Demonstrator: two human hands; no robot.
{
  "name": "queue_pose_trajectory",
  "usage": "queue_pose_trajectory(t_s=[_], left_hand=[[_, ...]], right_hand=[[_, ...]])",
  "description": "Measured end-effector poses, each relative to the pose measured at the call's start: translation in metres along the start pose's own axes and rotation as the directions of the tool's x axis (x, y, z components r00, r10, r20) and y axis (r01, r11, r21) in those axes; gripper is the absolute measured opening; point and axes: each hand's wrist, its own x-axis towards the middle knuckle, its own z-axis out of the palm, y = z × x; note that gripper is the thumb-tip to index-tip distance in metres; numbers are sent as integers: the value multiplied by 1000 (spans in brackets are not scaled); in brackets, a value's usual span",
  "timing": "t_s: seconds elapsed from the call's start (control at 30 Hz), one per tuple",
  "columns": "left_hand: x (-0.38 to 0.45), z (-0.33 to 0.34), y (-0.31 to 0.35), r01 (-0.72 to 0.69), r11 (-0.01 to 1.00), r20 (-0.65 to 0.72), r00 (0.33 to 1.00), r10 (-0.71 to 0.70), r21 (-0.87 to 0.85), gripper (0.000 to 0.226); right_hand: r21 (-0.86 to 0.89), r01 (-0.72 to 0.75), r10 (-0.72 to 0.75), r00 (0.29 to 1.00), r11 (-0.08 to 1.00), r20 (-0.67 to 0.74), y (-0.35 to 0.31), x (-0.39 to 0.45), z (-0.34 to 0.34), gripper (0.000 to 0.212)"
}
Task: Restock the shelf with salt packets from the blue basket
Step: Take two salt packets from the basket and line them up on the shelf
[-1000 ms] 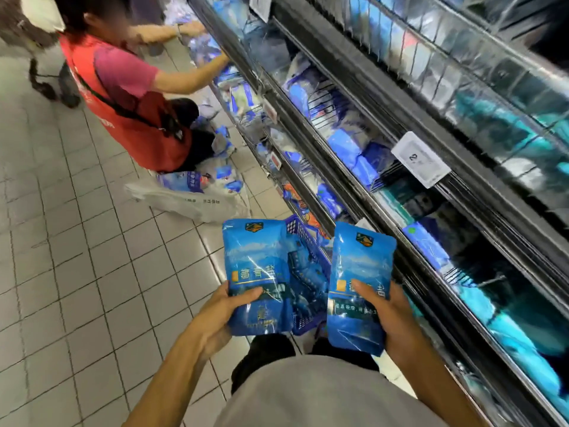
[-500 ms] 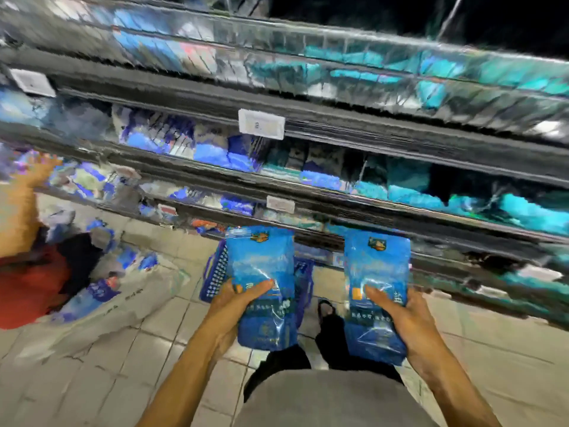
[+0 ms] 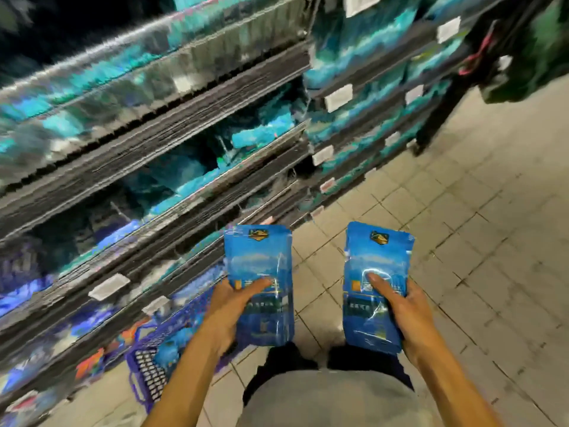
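I hold two blue salt packets upright in front of me, over the tiled floor. My left hand point(image 3: 229, 306) grips the lower half of the left salt packet point(image 3: 258, 260). My right hand point(image 3: 400, 309) grips the right salt packet point(image 3: 377, 263), thumb across its front. The blue basket point(image 3: 147, 374) stands on the floor at lower left, beside my left forearm, with blue packets inside. The shelf point(image 3: 154, 167) runs across the left and top of the view, blurred, with teal and blue packets on its tiers.
White price tags point(image 3: 107, 286) hang on the shelf edges. A second shelf section point(image 3: 369, 97) with teal packets continues to the right. A dark stand with green goods point(image 3: 529, 50) is at the upper right. Beige floor tiles point(image 3: 462, 229) fill the right side.
My view has swung to the right along the shelf; the person in red is out of sight. Both hands keep the same grip on their packets, and the basket now lies at lower left.
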Motion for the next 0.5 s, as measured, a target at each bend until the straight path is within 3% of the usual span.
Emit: queue_pose_trajectory(t_s=[0.1, 0.27, 0.37, 0.5], left_hand=[[10, 73, 8, -18, 997, 130, 991, 7, 77, 20], [20, 196, 13, -21, 992, 257, 966, -11, 123, 60], [27, 258, 18, -21, 986, 301, 953, -30, 163, 60], [33, 325, 35, -61, 976, 395, 918, -26, 207, 45]], right_hand=[[72, 26, -18, 994, 997, -112, -11, 0, -59, 39], [109, 60, -29, 962, 992, -270, -31, 7, -155, 54], [129, 80, -34, 945, 988, -327, -42, 14, -203, 69], [180, 131, -55, 926, 975, -373, -63, 26, -250, 67]])
